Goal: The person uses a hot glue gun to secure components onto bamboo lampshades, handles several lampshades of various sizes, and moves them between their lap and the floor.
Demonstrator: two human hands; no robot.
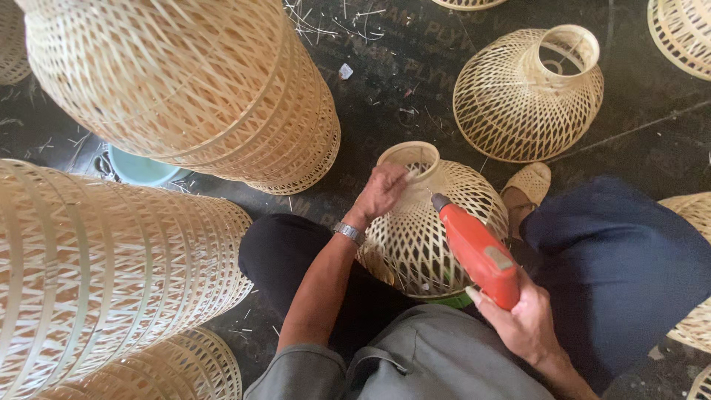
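Observation:
A woven bamboo lampshade (pixel 415 237) rests on my lap, its narrow neck pointing away from me. My left hand (pixel 381 191), with a metal watch on the wrist, grips the neck rim of the lampshade. My right hand (pixel 522 322) holds an orange glue gun (pixel 478 252) by its handle. The gun's dark nozzle points at the shade's upper side, just below the neck.
Tall stacks of woven shades (pixel 185 89) stand at upper left and another stack (pixel 104 274) at left. A finished shade (pixel 526 96) lies on the dark floor ahead. A light blue bowl (pixel 137 169) sits under the stack. A sandalled foot (pixel 527 185) is beside the shade.

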